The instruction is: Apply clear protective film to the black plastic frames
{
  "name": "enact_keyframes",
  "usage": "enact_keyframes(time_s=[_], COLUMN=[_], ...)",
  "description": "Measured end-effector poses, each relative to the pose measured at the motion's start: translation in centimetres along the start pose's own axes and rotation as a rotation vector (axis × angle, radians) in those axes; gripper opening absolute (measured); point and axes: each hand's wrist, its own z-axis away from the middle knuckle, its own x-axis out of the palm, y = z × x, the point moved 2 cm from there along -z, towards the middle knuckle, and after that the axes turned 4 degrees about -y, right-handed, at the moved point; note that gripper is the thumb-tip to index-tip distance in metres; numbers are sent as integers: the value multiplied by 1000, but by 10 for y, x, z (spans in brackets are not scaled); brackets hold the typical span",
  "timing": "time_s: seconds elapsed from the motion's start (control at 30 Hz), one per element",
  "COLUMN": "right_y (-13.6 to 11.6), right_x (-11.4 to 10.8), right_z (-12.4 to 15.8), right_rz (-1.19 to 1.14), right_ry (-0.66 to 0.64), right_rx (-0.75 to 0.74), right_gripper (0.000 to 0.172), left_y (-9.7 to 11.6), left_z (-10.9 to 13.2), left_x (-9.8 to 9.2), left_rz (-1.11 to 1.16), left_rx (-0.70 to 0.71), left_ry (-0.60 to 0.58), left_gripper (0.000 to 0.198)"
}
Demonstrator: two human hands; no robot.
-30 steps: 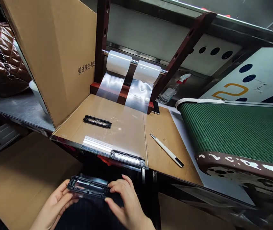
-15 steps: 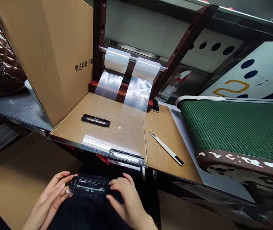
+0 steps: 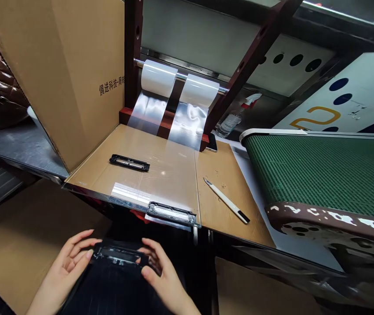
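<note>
Between my two hands, below the table's front edge, is a long black plastic frame [image 3: 119, 256] with a narrow slot, its outline partly lost against dark clothing. My left hand [image 3: 71, 258] grips its left end, thumb on the near side. At the other end, my right hand [image 3: 160, 267] closes around the frame with thumb and fingers. A similar black frame [image 3: 129, 162] lies on the clear-covered board [image 3: 170, 183]. One more black frame [image 3: 171, 213] rests along the board's front edge.
Two rolls of clear film [image 3: 159, 78] hang on a rod, their strips reaching down to the board. A white craft knife [image 3: 226, 201] lies at right. Beyond are a green conveyor belt [image 3: 324, 175], a spray bottle [image 3: 231, 122] and a phone [image 3: 212, 143]. A tall cardboard sheet [image 3: 88, 57] stands left.
My right hand has shifted left and closed further around the frame's right end. The held frame looks tilted differently. The view has shifted slightly; the things on the board stay in place.
</note>
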Motion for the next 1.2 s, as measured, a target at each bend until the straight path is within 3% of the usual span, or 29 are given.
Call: enact_keyframes(time_s=[0.13, 0.3, 0.43, 0.57, 0.7, 0.8, 0.9, 1.03, 1.1, 1.2], right_y=[5, 6, 9, 4, -9, -14, -4, 23, 33, 38], right_x=[12, 12, 12, 12, 9, 7, 8, 14, 18, 20], right_z=[-7, -12, -11, -7, -5, -7, -10, -17, -20, -22], right_rz=[-271, -318, -310, -152, 198, 357, 365, -13, -150, -159], right_ry=[-43, 20, -28, -134, -190, -184, -113, 8, 14, 5], right_rx=[159, 221, 214, 173, 123, 99, 130, 301, 367, 389], right_gripper=[58, 55, 53, 42, 34, 33, 37, 64, 76, 79], left_y=[-7, -7, -1, 5, 7, 5, -2, -18, -27, -33], left_z=[3, 3, 2, -2, -10, -9, -3, 6, 8, 8], left_x=[-1, -7, -4, 2, 3, 1, 1, 5, 7, 4], left_rz=[-3, 13, 52, 7, -163, -355, -553, -748, -798, -835], left_rx=[-19, -117, -161, -197, -209, -169, -70, 83, 138, 201], left_ry=[-36, -90, -166, -322, -522, -628, -657, -612, -588, -570], left_gripper=[59, 58, 56, 57, 64, 53, 37, 58, 46, 33])
